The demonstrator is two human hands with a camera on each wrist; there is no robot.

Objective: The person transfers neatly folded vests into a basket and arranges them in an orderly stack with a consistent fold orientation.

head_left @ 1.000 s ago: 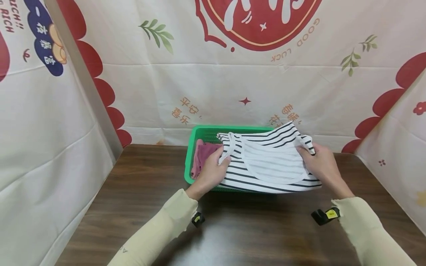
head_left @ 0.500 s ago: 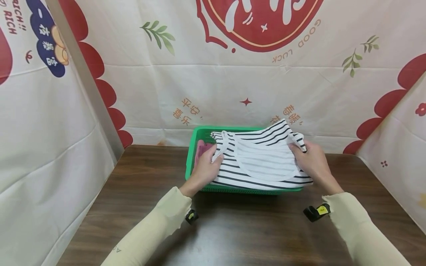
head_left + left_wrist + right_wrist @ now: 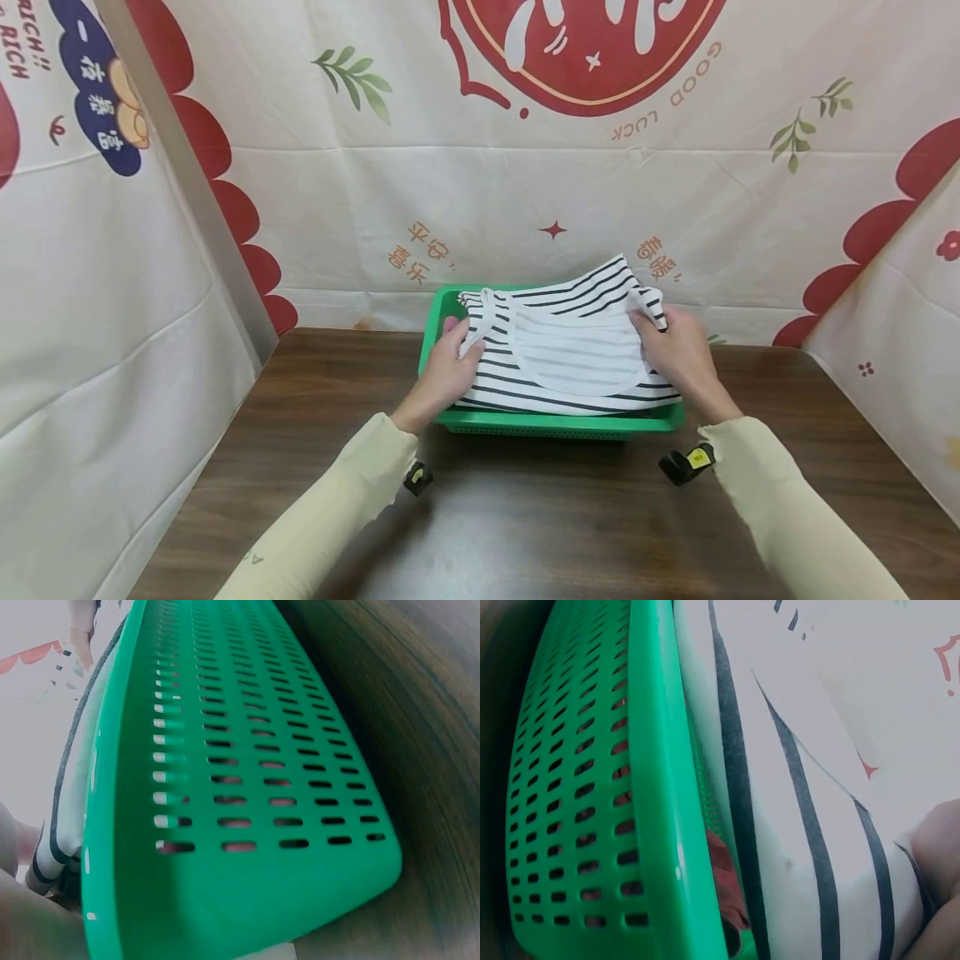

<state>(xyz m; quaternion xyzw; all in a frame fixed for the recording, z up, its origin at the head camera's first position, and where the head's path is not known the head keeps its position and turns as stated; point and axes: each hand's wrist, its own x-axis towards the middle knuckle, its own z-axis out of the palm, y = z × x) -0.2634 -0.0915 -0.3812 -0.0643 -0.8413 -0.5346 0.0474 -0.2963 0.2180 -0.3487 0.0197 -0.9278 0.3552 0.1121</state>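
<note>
A white tank top (image 3: 577,354) with black stripes lies folded over the opening of a green plastic basket (image 3: 555,425), its front edge just inside the front rim. My left hand (image 3: 446,371) pinches the white strap at the left, thumb on top. At the right, my right hand (image 3: 681,354) grips the other strap, with the far corner of the cloth sticking up above the basket. Pink cloth (image 3: 450,323) peeks out beside my left fingers, and in the right wrist view reddish cloth (image 3: 726,877) shows beneath the tank top. Most of the basket's contents are hidden.
The basket stands on a dark wooden table (image 3: 525,517), near its back edge. Behind it hangs a white printed curtain (image 3: 480,200), with more of the same cloth at the left and right sides. Slots perforate the basket wall (image 3: 247,757).
Both hands have carried the tank top leftward and slightly back, from overhanging the basket's right front to covering its opening. The front rim now shows, and the pink cloth is mostly covered.
</note>
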